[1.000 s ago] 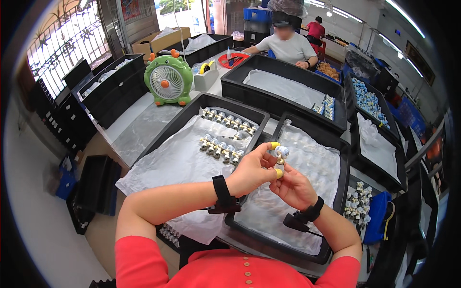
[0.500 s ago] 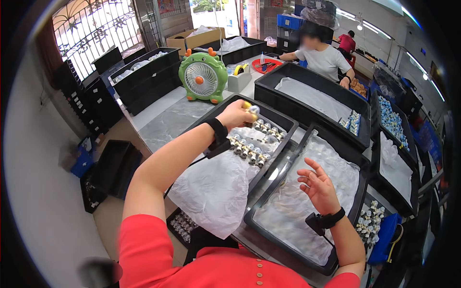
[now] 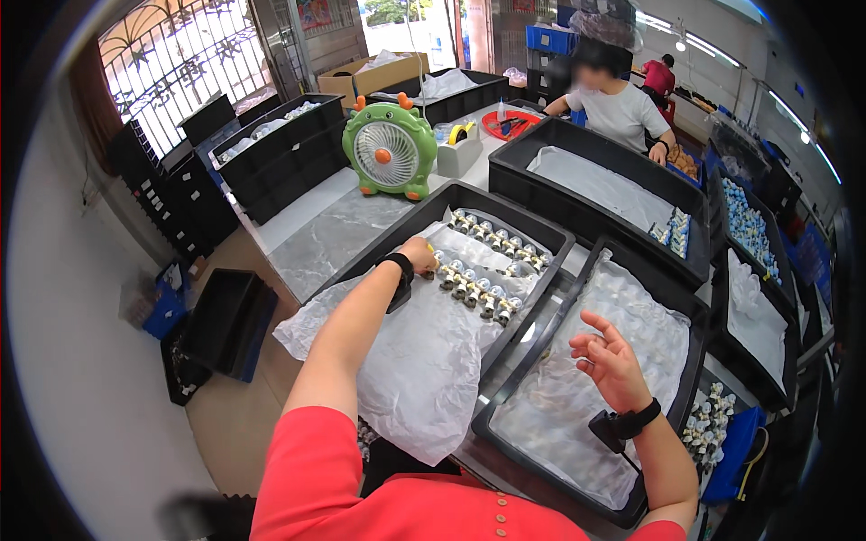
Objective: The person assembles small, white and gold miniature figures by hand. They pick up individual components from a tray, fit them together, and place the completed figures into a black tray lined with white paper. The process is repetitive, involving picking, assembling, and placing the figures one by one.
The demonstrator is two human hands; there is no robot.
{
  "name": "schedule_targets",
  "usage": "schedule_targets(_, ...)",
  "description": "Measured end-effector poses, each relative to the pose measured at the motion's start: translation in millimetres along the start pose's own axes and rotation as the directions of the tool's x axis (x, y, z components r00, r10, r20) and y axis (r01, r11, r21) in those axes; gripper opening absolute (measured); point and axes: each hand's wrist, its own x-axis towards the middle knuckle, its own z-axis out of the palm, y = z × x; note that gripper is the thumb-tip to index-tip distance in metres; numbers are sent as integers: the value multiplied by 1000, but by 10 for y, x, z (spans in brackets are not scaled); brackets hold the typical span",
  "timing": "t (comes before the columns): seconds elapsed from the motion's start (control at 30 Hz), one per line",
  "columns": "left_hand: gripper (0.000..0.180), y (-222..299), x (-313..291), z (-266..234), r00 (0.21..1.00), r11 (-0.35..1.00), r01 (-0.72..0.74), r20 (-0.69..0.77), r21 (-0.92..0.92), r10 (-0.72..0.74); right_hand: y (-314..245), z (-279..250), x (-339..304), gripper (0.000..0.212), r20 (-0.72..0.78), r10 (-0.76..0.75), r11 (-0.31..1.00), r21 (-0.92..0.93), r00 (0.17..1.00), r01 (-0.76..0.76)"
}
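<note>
My left hand [image 3: 419, 255] reaches into the left black tray [image 3: 379, 242] and rests on a small white-and-yellow part at the left end of a row of such small parts [image 3: 475, 290] lying on white plastic sheet [image 3: 424, 361]. A second row of parts [image 3: 496, 238] lies farther back in the same tray. My right hand [image 3: 609, 359] hovers with fingers spread above the right black tray [image 3: 672, 401], which is lined with clear plastic; it holds nothing. Both wrists wear black bands.
A green desk fan [image 3: 390, 151] and a tape dispenser [image 3: 460, 149] stand at the back. Another person [image 3: 615, 106] sits across the table behind a large black tray [image 3: 595, 180]. More black bins [image 3: 271, 149] line the left; a blue container of parts [image 3: 717, 428] lies at the right.
One second ago both hands held a small part together over the trays. My left hand has carried it to the left tray's near row, while my right hand has let go and stayed.
</note>
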Motion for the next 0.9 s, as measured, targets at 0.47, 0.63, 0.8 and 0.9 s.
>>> schedule_targets(0.47,34,-290,159,177,985,970,-148,-111,-191,128,27,3,22,51,20,35,999,-39,999,-35)
schedule_targets(0.63,36,-179,-12,124,984,971,-162,-96,-177,147,22,-5,12,50,6,56,996,-65,998,-55)
schedule_targets(0.8,45,-296,79,99,989,958,11,-141,-287,-54,31,-21,26,49,21,74,992,-108,997,-71)
schedule_targets(0.9,46,-281,45,101,983,918,100,-107,-385,-152,34,-28,19,48,22,79,990,-119,997,-76)
